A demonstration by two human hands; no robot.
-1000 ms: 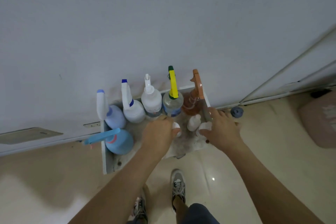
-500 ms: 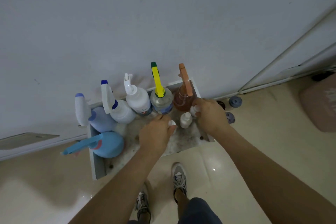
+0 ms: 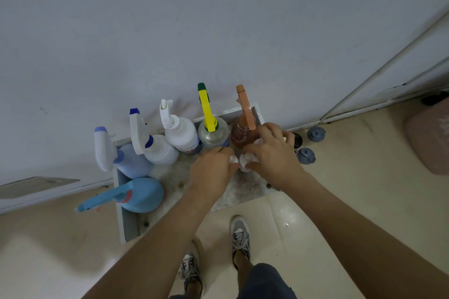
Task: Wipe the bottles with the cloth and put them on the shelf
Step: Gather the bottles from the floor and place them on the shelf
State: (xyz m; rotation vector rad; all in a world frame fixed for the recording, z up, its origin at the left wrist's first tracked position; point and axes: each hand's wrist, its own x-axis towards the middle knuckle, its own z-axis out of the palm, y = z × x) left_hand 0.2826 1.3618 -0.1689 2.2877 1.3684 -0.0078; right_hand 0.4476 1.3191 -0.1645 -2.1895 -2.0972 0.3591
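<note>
The left grip [image 3: 211, 172] curls round a small white bottle [image 3: 233, 159]. The right grip [image 3: 274, 155] pinches a second white bottle [image 3: 245, 162] touching it, both low over the shelf [image 3: 243, 193], before the spray bottles [image 3: 182, 136].

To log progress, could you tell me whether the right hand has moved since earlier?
Yes. The right hand moved leftward from the right edge of the shelf, closer to the orange spray bottle.

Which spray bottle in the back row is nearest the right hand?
The orange-topped bottle, rightmost in the row by the wall; the right hand overlaps its base, the others stand further left.
</note>
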